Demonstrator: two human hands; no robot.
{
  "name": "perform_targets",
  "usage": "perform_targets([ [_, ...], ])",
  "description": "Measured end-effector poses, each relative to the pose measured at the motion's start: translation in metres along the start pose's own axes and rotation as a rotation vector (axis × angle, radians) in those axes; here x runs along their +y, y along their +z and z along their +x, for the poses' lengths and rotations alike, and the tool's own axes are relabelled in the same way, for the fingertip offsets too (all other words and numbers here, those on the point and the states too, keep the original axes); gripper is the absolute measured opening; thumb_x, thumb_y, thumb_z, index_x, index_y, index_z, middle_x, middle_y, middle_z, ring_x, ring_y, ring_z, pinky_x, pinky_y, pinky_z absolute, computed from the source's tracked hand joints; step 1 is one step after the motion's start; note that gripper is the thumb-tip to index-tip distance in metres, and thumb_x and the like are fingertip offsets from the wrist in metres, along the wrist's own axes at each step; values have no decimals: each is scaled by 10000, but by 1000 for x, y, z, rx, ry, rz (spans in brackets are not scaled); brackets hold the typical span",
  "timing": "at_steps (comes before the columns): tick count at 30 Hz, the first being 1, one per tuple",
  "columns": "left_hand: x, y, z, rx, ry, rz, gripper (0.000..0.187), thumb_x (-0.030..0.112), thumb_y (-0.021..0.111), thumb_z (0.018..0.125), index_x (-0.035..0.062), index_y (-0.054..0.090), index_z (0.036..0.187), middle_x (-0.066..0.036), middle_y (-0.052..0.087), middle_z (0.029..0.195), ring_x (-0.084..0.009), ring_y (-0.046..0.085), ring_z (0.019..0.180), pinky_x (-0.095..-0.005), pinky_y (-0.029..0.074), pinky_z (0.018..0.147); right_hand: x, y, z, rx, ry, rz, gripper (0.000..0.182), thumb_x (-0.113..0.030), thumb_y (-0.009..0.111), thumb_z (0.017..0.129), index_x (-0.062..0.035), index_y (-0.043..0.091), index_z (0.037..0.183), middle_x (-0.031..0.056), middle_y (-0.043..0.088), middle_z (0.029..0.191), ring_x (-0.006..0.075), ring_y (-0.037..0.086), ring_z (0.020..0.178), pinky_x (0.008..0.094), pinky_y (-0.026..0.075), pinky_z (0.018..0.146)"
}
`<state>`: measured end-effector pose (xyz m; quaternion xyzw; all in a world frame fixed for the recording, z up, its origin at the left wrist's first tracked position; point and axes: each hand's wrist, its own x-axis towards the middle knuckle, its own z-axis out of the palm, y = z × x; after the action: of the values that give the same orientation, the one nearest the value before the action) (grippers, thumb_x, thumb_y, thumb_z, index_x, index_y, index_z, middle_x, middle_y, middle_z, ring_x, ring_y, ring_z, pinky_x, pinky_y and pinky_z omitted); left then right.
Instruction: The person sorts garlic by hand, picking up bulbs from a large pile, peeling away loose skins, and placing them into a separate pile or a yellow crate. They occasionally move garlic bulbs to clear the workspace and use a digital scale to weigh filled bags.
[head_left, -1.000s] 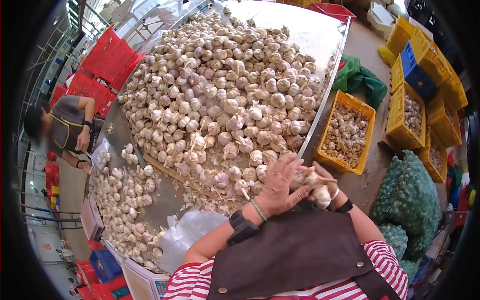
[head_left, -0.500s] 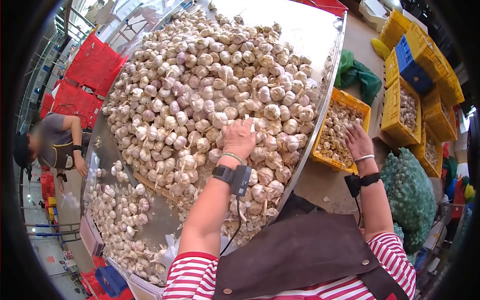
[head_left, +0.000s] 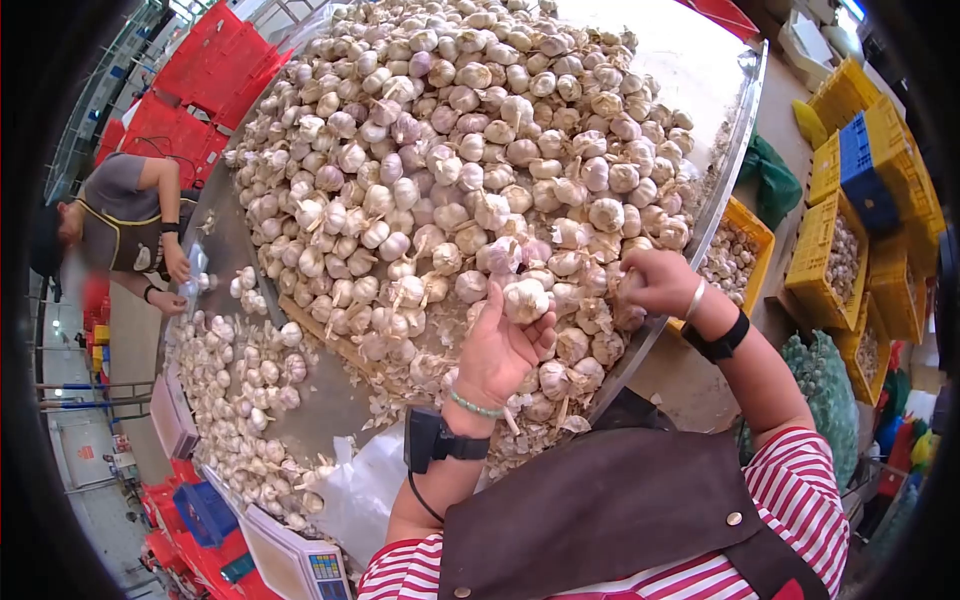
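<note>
A large heap of garlic bulbs (head_left: 400, 180) covers the metal table (head_left: 335, 432). My left hand (head_left: 505, 350), palm up at the near side of the heap, holds a whitish garlic bulb (head_left: 526, 300) in curled fingers. Another, purplish bulb (head_left: 502, 256) lies just beyond its fingertips. To its right, my right hand (head_left: 655, 285) is over the heap's right edge near the table rim, fingers bent round a garlic bulb that is partly hidden.
A yellow crate of garlic (head_left: 762, 262) stands right of the table, with stacked yellow crates (head_left: 820, 250) and green net sacks (head_left: 825, 400) farther right. Smaller bulbs (head_left: 245, 400) lie at left, near a scale (head_left: 290, 555). A co-worker (head_left: 130, 215) stands at far left.
My left hand has turned palm up and now holds a bulb. My right hand has moved left from above the yellow crate to the heap's edge. The co-worker's hands have come together by the table.
</note>
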<state>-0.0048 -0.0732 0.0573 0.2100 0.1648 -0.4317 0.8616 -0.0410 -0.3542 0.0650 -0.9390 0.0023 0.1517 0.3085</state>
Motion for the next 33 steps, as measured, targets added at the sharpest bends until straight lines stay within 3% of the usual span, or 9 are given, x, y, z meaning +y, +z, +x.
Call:
perform_targets([
  [2, -5, 4, -4, -8, -10, -83, 485, 439, 447, 997, 11, 532, 1208, -165, 627, 1074, -263, 638, 937, -383, 562, 774, 2, -13, -4, 9, 137, 783, 363, -324, 607, 902, -36, 610, 1122, 42, 672, 949, 135, 636, 825, 271, 513, 715],
  [4, -13, 1, -1, -7, -78, -165, 465, 411, 502, 977, 15, 525, 1220, -180, 621, 1094, -290, 631, 973, -399, 561, 791, -8, -18, -14, 78, 162, 1407, 413, -375, 543, 965, -18, 564, 1172, 100, 650, 993, 168, 639, 873, 309, 532, 773],
  [8, -32, -6, 8, 0, -203, -48, 533, 473, 561, 929, 40, 517, 1236, -205, 621, 1102, -294, 649, 920, -399, 564, 758, -26, -7, -19, -4, 150, 1534, 525, -510, 497, 950, -60, 549, 1215, 102, 667, 1053, 150, 631, 875, 280, 517, 698],
  [13, -41, -3, 10, -200, -306, -31, 590, 578, 477, 933, 79, 523, 1243, -212, 628, 1092, -250, 668, 768, -332, 544, 626, -61, 9, -14, -162, -194, 899, 488, -383, 611, 931, -25, 557, 1259, 62, 618, 1151, 188, 585, 1048, 349, 467, 930],
  [18, -30, -10, -2, -151, -209, -10, 486, 438, 516, 958, 47, 508, 1247, -259, 597, 1174, -313, 668, 927, -379, 591, 673, -4, -10, 46, 323, -9, -201, 363, -184, 629, 856, -12, 556, 1167, 243, 605, 1054, 378, 606, 993, 418, 509, 838],
  [21, -29, -12, -8, -187, -147, 11, 455, 346, 552, 954, 37, 475, 1279, -274, 580, 1197, -346, 653, 997, -436, 600, 714, 24, -5, 74, 192, 60, -540, 278, -77, 600, 785, -9, 550, 1051, 240, 606, 966, 400, 607, 918, 459, 498, 802],
  [29, -33, -14, -9, -284, 3, 80, 460, 182, 573, 954, 131, 391, 1373, -194, 545, 1249, -284, 620, 1072, -419, 606, 753, 5, -28, 53, 223, 128, -234, 308, -92, 618, 746, -25, 540, 1037, 229, 628, 884, 378, 630, 816, 426, 516, 747],
  [32, -35, -20, -5, -249, -17, 248, 514, 300, 571, 954, 101, 377, 1387, -153, 546, 1252, -281, 608, 1087, -425, 606, 777, -9, -31, 23, 324, 155, -49, 353, -141, 680, 752, -11, 549, 1053, 175, 641, 887, 304, 647, 723, 376, 533, 699],
  [33, -39, -27, 1, -284, -97, 104, 590, 396, 595, 918, 65, 399, 1367, -184, 511, 1288, -302, 595, 1104, -427, 608, 765, -17, -23, 12, 214, 118, 349, 364, -149, 704, 762, -13, 559, 1066, 141, 646, 903, 256, 651, 764, 358, 532, 715],
])
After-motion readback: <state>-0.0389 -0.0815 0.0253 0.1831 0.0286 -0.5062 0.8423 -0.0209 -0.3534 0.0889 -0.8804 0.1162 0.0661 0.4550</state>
